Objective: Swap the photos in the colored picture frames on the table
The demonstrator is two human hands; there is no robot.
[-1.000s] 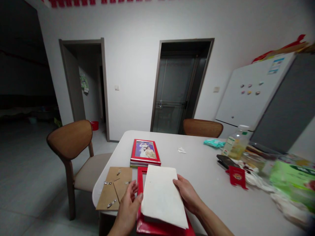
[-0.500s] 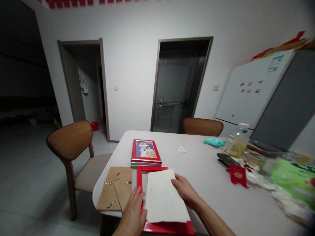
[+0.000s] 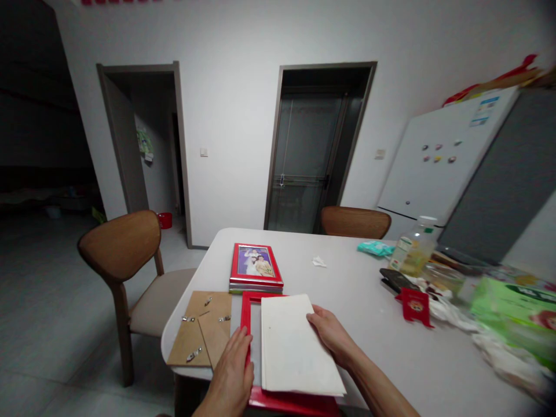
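Paper stack (image 3: 299, 347), white and plain on top, sits over the opening of the empty-looking red frame (image 3: 295, 401) at the near side of the table (image 3: 360, 307). It covers the frame's right side and overlaps the near bar; the left bar and part of the far bar show. Looks like more than one sheet, edges slightly offset.

Right hand (image 3: 332, 337): fingers grasping the stack's right edge, thumb side on top. Left hand (image 3: 231, 370): fingers released, laid along the frame's left bar, not clenched. Whether the left thumb touches the paper, can't tell.

Brown board (image 3: 185, 341) with metal clips lies flat left of the frame, near the table edge. Framed photo (image 3: 256, 265), red border, lies face up on top of a short pile just beyond the frame.

White scrap (image 3: 319, 262) out on the table to the right of that pile. Further right: teal packet (image 3: 376, 248), clear bottle (image 3: 410, 253) upright with yellowish contents, dark flat item (image 3: 396, 281), red card (image 3: 416, 307), green package (image 3: 512, 307).
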